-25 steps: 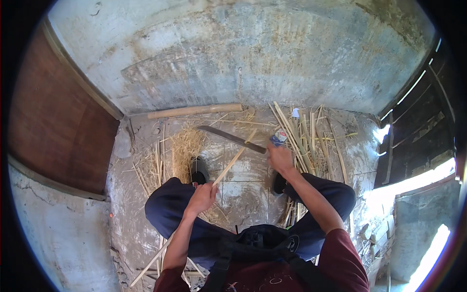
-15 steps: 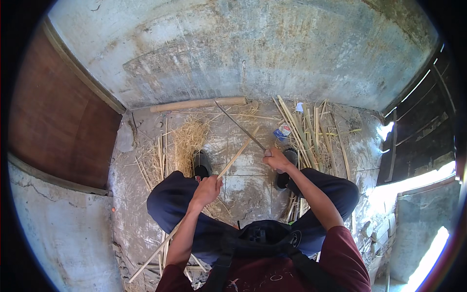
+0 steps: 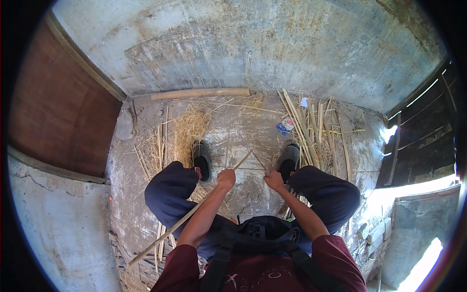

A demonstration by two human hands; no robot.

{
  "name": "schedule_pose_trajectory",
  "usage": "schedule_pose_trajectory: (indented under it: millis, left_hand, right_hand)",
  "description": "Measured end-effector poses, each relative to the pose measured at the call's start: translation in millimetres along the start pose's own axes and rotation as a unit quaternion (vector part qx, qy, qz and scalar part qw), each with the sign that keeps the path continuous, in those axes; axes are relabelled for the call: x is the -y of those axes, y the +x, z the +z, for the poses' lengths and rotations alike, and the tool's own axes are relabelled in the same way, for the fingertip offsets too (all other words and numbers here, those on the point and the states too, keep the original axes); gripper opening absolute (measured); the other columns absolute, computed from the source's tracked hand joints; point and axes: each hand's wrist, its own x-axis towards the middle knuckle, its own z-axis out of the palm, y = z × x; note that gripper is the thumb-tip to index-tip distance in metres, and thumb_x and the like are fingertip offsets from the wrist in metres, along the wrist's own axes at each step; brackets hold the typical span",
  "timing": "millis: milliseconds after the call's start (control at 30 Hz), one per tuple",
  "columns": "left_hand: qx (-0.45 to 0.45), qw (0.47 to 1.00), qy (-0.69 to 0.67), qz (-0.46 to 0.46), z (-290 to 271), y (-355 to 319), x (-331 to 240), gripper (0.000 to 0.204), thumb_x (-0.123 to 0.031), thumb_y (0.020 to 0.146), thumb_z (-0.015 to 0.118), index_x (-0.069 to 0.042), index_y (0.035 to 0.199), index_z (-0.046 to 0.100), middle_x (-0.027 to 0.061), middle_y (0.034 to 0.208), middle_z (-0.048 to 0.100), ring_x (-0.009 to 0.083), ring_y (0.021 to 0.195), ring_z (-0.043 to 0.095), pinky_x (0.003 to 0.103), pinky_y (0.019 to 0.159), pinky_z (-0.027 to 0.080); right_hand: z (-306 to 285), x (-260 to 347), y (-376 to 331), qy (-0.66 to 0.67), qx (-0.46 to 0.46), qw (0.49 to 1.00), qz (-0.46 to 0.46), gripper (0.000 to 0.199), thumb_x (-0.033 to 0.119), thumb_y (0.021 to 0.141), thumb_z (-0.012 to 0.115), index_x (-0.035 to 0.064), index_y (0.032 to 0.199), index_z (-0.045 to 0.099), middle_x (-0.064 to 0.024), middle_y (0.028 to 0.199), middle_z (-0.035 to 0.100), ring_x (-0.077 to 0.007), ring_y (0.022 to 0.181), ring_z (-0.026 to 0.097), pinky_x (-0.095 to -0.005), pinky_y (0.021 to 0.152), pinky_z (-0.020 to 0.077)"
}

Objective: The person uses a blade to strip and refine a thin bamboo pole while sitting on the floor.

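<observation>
My left hand [image 3: 226,179] is closed around a long thin bamboo stick [image 3: 180,223]. The stick runs from beside my left thigh up past the hand, and its tip rests on the ground between my feet. My right hand [image 3: 274,180] is fisted low over the ground just right of the stick, gripping a knife [image 3: 260,162]. The knife's blade shows only as a thin dark line pointing toward the stick's tip. Both hands sit close together between my knees.
A thick bamboo pole [image 3: 199,92] lies along the foot of the concrete wall. Straw shavings [image 3: 187,129] are heaped left of my left shoe [image 3: 202,158]; several split bamboo strips [image 3: 311,131] and a blue packet [image 3: 285,125] lie beyond my right shoe [image 3: 289,158]. A brown door [image 3: 58,112] stands at left.
My right hand has swung the knife from raised out over the floor down to the ground near the stick's tip. My left hand has kept its hold on the stick.
</observation>
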Motion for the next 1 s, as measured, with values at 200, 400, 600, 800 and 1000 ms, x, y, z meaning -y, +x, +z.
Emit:
schedule_pose_trajectory:
  millis: [200, 400, 600, 800, 1000]
  left_hand:
    - [0.05, 0.999, 0.0, 0.005, 18.8, 8.0, 2.8, 0.026, -0.012, 0.088, 0.05, -0.004, 0.102, 0.071, 0.018, 0.106, 0.068, 0.0327, 0.099, 0.067, 0.043, 0.08, 0.056]
    - [0.076, 0.996, -0.036, 0.007, 17.0, 12.3, 7.7, 0.026, -0.011, 0.087, 0.05, -0.003, 0.103, 0.069, 0.0197, 0.107, 0.068, 0.0339, 0.099, 0.067, 0.043, 0.083, 0.054]
    - [0.086, 0.995, -0.046, 0.009, 16.3, 16.5, 4.1, 0.026, -0.012, 0.086, 0.052, -0.002, 0.103, 0.069, 0.0201, 0.106, 0.068, 0.0341, 0.099, 0.066, 0.043, 0.084, 0.054]
    - [0.08, 0.996, -0.048, 0.004, 22.1, 18.1, 9.3, 0.026, -0.012, 0.086, 0.052, -0.002, 0.103, 0.069, 0.0205, 0.106, 0.068, 0.0348, 0.099, 0.066, 0.043, 0.084, 0.054]
    - [0.079, 0.995, -0.06, 0.003, 22.8, 17.9, 12.6, 0.026, -0.012, 0.085, 0.052, -0.002, 0.103, 0.069, 0.0211, 0.105, 0.068, 0.035, 0.099, 0.066, 0.044, 0.084, 0.054]
  right_hand:
    - [4.4, -0.8, -1.6, 0.019, 0.02, 0.998, -0.048, 0.03, 0.03, 0.073, 0.062, 0.0007, 0.078, 0.06, -0.028, 0.081, 0.061, -0.0464, 0.082, 0.061, -0.0496, 0.076, 0.0491]
    - [28.3, -25.7, 3.9, -0.023, 0.068, 0.997, -0.034, 0.029, 0.03, 0.073, 0.06, 0.003, 0.083, 0.061, -0.0273, 0.082, 0.062, -0.0452, 0.084, 0.061, -0.0482, 0.076, 0.0498]
    - [42.8, -55.7, 4.6, -0.025, 0.093, 0.995, 0.023, 0.03, 0.032, 0.073, 0.059, 0.0075, 0.091, 0.064, -0.0276, 0.086, 0.063, -0.0439, 0.087, 0.063, -0.0471, 0.079, 0.0503]
    - [-4.2, 15.5, 12.2, 0.053, -0.017, 0.998, -0.038, 0.035, 0.031, 0.074, 0.067, -0.0033, 0.079, 0.059, -0.0272, 0.073, 0.06, -0.0409, 0.075, 0.064, -0.0462, 0.07, 0.0502]
    - [-64.3, 103.8, 35.4, 0.285, -0.139, 0.943, -0.107, 0.031, 0.022, 0.08, 0.069, -0.0018, 0.07, 0.051, -0.0095, 0.057, 0.05, -0.0237, 0.051, 0.047, -0.0392, 0.052, 0.0367]
